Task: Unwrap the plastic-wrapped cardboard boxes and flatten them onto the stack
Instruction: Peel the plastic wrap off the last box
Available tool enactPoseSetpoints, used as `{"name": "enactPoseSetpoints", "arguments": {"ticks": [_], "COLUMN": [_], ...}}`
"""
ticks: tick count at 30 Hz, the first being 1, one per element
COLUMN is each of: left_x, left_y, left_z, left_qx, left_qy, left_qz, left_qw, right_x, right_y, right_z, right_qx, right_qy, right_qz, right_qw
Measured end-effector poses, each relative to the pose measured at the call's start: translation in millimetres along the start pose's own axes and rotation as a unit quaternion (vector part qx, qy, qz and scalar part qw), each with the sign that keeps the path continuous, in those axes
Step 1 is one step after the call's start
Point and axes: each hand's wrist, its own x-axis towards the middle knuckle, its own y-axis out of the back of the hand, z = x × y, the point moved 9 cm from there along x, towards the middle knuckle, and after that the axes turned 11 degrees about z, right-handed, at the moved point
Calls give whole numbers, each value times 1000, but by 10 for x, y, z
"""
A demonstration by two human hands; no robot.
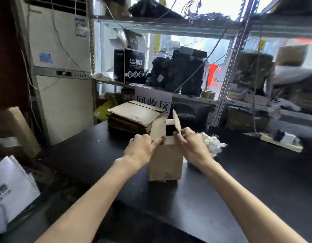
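On the table (239, 181), both hands' grips part the box (165, 162) flaps, inside dark

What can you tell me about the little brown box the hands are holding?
The box is plain brown cardboard, a bit scuffed, with no plastic on it. It stands upright on the black table, just in front of the stack of flat cardboard. Its top flaps are open, and the inside looks dark. The left hand grips the left flap and the right hand pinches the right flap. Crumpled plastic lies to its right; whether they touch is hidden.
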Motion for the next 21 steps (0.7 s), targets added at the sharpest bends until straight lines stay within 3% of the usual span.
{"name": "enactPoseSetpoints", "arguments": {"ticks": [4,10,13,15,18,21], "left_x": [-25,37,5,36,87,79], "left_y": [265,439,545,550,506,521], "left_z": [78,-205,-219,-246,-311,-299], "left_qx": [-7,-240,-352,-398,-441,-436], "left_qy": [28,121,139,144,145,101], "left_qz": [68,155,204,213,208,217], "left_qw": [997,951,903,881,861,867], "right_x": [-62,-288,-390,-403,-371,-205], "right_y": [220,180,95,286,753,1047], "right_z": [-136,-173,-169,-260,-409,-395], "right_qx": [81,329,279,212,150,-12], "right_qy": [-42,-154,-145,-92,14,42], "right_qz": [64,36,14,67,189,236], "right_qw": [994,931,949,971,970,971]}}
